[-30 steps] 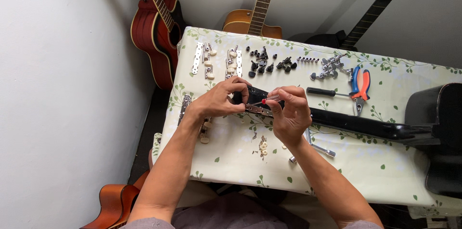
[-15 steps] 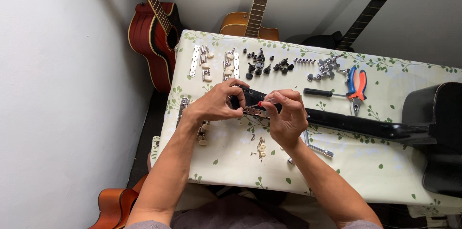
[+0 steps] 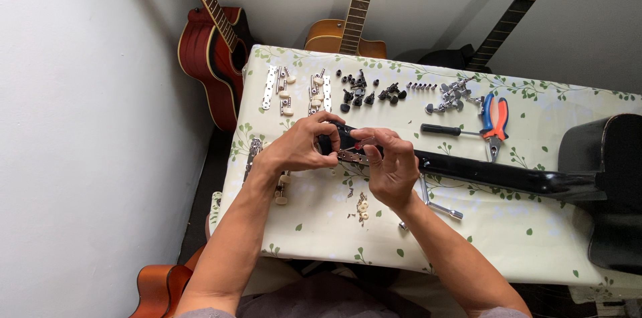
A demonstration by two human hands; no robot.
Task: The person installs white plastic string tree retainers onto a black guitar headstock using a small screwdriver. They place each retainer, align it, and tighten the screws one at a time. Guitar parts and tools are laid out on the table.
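A black guitar lies across the table, its neck (image 3: 495, 174) running left from the body (image 3: 612, 191) to the headstock (image 3: 338, 139). My left hand (image 3: 301, 146) grips the headstock from the left. My right hand (image 3: 390, 164) pinches a silver tuner strip (image 3: 351, 155) against the headstock's near edge, with something small and red at the fingertips. Most of the headstock is hidden under my fingers.
The table (image 3: 321, 238) has a leaf-print cloth. On it lie silver tuner strips with cream knobs (image 3: 281, 89), black tuner parts (image 3: 361, 90), chrome tuners (image 3: 451, 96), a screwdriver (image 3: 445, 131), orange-and-blue pliers (image 3: 495, 121), a wrench (image 3: 435, 203), loose screws (image 3: 361, 205). Guitars (image 3: 214, 50) lean against the wall.
Both hands stay on the headstock; the fingers shifted only slightly. The view drifted a little.
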